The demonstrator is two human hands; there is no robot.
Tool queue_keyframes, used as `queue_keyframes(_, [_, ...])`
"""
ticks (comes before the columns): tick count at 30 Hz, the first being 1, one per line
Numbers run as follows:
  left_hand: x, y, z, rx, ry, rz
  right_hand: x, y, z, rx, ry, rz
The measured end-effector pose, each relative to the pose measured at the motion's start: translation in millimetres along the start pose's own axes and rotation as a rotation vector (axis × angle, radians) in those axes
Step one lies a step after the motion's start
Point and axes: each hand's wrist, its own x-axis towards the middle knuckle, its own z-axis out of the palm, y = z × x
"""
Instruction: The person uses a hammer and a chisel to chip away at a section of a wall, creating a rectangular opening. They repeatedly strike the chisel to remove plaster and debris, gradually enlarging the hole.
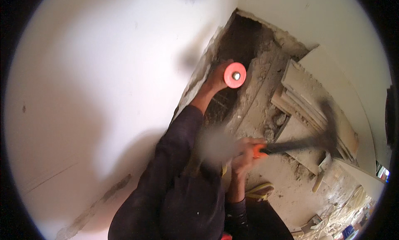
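Observation:
My left hand [219,77] is closed round a chisel [235,75], seen almost end-on. Its round orange-red hand guard and metal striking end face up, while the blade is hidden below. It stands over the dark trench along the foot of the white wall. Lower down, my right hand [246,157] grips the orange handle of a hammer [299,144]. The dark shaft points right and the head, smeared by motion, is far off to the right of the chisel, over stacked boards.
A white wall [108,53] rises close on the left, its lower edge broken. Dusty tiles or boards [318,94] are stacked at the right. Rubble [274,123] lies beside the trench [239,36]. A pale cable tangle [341,211] is at the lower right. A grey blur covers part of the view.

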Motion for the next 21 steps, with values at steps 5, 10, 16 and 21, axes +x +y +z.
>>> queue_keyframes(5, [20.5, 28.3, 14.3, 0.064, -0.067, -0.046, -3.5, 15.2, 3.8, -0.333, 0.299, 0.242])
queue_keyframes(10, [1.8, -8.1, -7.0, 0.121, 0.027, 0.044, -10.2, 27.5, 16.1, -0.522, 0.123, 0.628])
queue_keyframes(16, [21.8, 65.2, 37.7, 0.275, -0.023, 0.232, -1.9, -0.2, -15.6, -0.432, 0.14, 0.29])
queue_keyframes(21, [22.9, 50.2, 29.9, 0.335, 0.057, 0.214, -1.7, -8.9, -10.7, -0.329, 0.192, 0.285])
